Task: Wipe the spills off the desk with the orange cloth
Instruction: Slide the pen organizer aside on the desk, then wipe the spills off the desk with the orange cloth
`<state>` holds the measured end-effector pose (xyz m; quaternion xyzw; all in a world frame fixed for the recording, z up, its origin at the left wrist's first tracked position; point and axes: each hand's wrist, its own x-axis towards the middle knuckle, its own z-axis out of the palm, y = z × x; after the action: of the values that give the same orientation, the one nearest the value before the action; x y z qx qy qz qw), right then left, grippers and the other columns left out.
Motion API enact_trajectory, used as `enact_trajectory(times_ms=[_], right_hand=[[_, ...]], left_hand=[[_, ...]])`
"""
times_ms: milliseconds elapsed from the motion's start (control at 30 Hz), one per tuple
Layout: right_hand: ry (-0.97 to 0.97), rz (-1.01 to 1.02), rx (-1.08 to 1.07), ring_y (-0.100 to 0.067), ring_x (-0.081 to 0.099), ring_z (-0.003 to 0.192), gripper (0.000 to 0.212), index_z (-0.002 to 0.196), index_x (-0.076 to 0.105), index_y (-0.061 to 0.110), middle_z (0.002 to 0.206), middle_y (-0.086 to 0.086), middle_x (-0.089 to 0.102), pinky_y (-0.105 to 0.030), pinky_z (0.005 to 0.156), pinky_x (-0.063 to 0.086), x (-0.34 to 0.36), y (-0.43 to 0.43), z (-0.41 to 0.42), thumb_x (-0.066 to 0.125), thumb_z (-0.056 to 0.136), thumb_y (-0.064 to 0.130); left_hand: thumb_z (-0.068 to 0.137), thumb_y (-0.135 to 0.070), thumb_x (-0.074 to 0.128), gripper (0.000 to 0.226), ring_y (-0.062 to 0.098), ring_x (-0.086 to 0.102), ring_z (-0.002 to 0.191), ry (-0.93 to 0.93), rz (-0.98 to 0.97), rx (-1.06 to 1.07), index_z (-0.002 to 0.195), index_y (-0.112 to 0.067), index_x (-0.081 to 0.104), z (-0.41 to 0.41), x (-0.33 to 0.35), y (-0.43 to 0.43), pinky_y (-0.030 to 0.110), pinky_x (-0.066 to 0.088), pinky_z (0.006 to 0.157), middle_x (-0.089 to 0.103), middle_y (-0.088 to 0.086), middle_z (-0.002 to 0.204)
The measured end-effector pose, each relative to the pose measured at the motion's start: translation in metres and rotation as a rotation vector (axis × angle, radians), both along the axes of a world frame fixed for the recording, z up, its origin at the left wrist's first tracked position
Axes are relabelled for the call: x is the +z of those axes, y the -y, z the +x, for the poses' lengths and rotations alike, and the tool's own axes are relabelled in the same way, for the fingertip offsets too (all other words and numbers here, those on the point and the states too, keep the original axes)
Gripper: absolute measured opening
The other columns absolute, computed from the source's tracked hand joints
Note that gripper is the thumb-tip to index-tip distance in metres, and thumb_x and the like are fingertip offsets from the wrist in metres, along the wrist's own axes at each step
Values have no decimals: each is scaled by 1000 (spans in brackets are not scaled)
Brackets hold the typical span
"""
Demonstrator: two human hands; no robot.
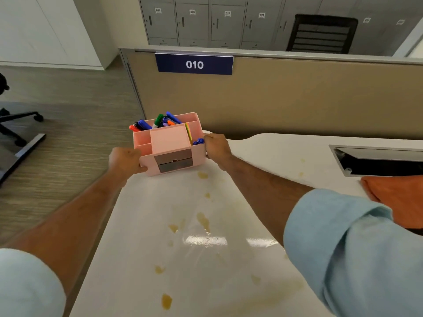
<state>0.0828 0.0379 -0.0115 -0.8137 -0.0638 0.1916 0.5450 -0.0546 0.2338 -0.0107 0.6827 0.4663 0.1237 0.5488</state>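
Observation:
A pink desk organizer full of coloured markers sits at the far left corner of the white desk. My left hand grips its left side and my right hand grips its right side. Yellowish spills dot the desk in a trail from the organizer toward me, with a larger drop near the front. The orange cloth lies folded at the right, partly hidden behind my right sleeve.
A tan partition with a blue "010" sign stands behind the desk. A cable tray opening is set into the desk at the right. An office chair base stands on the floor at left. Grey lockers line the back.

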Motion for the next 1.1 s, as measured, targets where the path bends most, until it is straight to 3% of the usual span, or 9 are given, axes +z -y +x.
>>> enact_trajectory(times_ms=[167,400,500,567,667,767,900,1033,1100], right_hand=[[-26,7,-1,-29,65,101,24,102,63,14,111,-13,69,-50,92,54,-7,-10,6,42,99,26],[-82,61,107,-24,60,109,38,131,54,17,124,-9,64,-41,95,51,-5,-14,9,32,104,31],[-63,61,199,-16,50,115,43,140,46,18,125,2,56,-32,91,41,-5,-1,5,28,105,35],[40,41,177,-16,45,128,48,144,41,16,140,2,50,-31,105,36,-8,20,0,32,104,40],[203,86,47,-16,51,126,45,135,51,17,138,0,56,-30,107,38,-18,71,-13,43,100,43],[348,60,-67,-13,55,121,38,127,57,17,130,3,62,-27,101,42,-25,150,-26,51,98,39],[427,-143,-210,-15,56,120,36,124,60,14,128,0,62,-37,105,44,-31,272,-30,54,96,36],[458,-339,-337,-18,53,118,34,125,58,11,125,-3,60,-28,101,37,-23,369,-26,58,95,28],[472,-400,-369,-20,56,101,22,114,62,12,107,-1,62,-33,90,42,-17,408,-23,55,97,25]], left_hand=[[91,-12,56,30,33,70,99,-31,-2,-19,119,-2,61,4,1,-5,35,60,62,66,18,122],[94,-11,50,15,29,64,102,26,-33,-5,105,-9,60,6,0,-6,32,56,65,63,16,121],[95,-17,46,24,31,61,111,15,-47,2,113,-10,60,3,-2,-2,40,56,82,63,14,123],[94,-25,42,28,33,62,108,-4,42,-8,105,-9,62,-3,0,4,47,54,91,63,16,113],[85,-39,38,32,30,54,81,75,244,77,75,-12,52,-27,1,23,42,49,73,53,10,82],[86,-42,42,29,22,55,72,250,283,130,88,-17,56,-55,-9,55,36,45,60,54,3,81],[94,-32,54,24,21,60,72,190,231,-181,116,-23,58,-92,-19,107,35,46,60,65,2,100],[88,-20,66,15,4,65,61,61,268,-408,94,-34,66,-121,-16,161,19,49,56,72,-1,89],[86,-16,68,19,-1,65,61,23,255,-503,88,-35,67,-118,-7,191,14,47,54,73,0,86]])
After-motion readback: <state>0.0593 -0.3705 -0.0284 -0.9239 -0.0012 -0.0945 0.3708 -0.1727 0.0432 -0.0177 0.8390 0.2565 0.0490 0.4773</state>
